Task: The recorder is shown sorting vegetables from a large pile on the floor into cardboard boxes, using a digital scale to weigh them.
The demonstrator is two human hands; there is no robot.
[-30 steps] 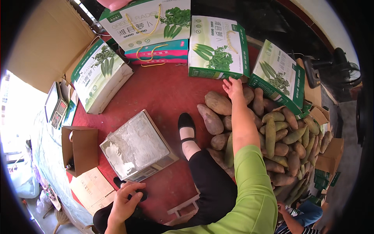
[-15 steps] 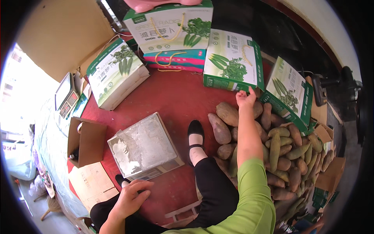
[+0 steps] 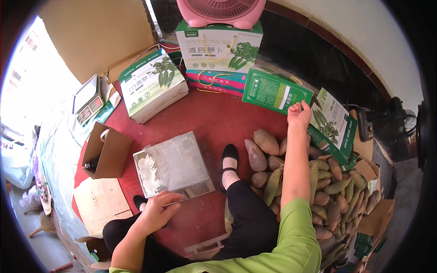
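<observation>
My right hand (image 3: 299,114) reaches out at the far right with its fingers curled at the lower corner of a carton (image 3: 273,93), whose green printed side faces me. Its fingers look closed on that edge, though the exact grip is partly hidden. Under my right forearm lies a pile of sweet potatoes (image 3: 265,142) and long green radishes (image 3: 273,185). My left hand (image 3: 159,214) hangs over my left knee, holding nothing, with thumb and fingers apart. Just beyond it sits a low platform with a worn metal top (image 3: 186,159).
A white-and-green carton (image 3: 152,86) stands far left; another (image 3: 334,125) leans at the right. A pink fan (image 3: 223,11) rests on a stacked carton (image 3: 218,52). At left are a digital scale (image 3: 88,101), an open brown box (image 3: 107,152) and flattened cardboard (image 3: 100,204).
The carton at my right hand has tipped back, so its green side now faces me instead of its white printed face. My view has shifted, bringing more of the fan into sight.
</observation>
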